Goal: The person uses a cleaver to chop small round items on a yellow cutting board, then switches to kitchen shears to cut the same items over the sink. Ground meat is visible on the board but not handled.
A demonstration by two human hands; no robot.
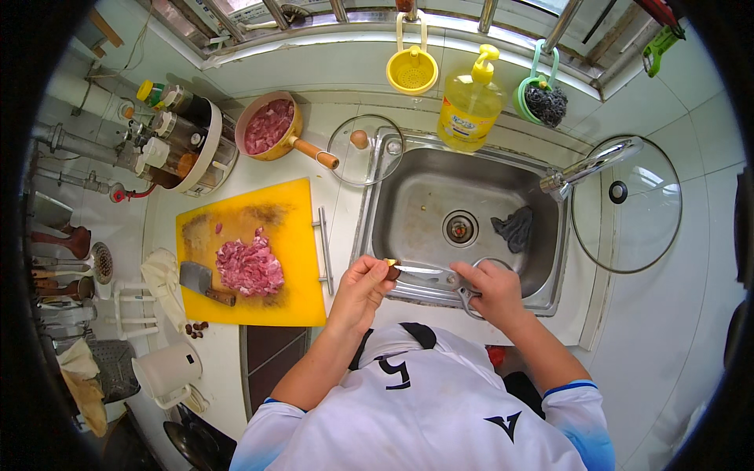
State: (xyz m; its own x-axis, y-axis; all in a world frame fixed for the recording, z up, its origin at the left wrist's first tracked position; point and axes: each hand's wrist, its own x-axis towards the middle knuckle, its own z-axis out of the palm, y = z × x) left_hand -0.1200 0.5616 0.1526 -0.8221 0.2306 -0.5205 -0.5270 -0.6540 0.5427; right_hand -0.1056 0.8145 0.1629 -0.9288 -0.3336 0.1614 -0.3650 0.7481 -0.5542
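Note:
My left hand (364,289) pinches a small brown chestnut (393,272) between thumb and fingertips, just over the sink's front rim. Pale yellow flesh shows at its upper end. In my right hand (492,289) is a pair of metal kitchen scissors (425,271), with fingers through the handle loops. The blades point left and their tips meet or nearly meet the chestnut; the exact contact is too small to tell. Beneath both hands lies the steel sink (412,200), with a dark wet cloth (513,228) near its drain.
Left, a yellow cutting board (294,235) bears sliced raw meat (250,266) and a cleaver (197,278). Several chestnuts (196,329) lie beside an electric kettle (168,368). Behind stand a pot of meat (268,126), a glass lid (365,165) and a soap bottle (468,112). The faucet (589,165) rises right.

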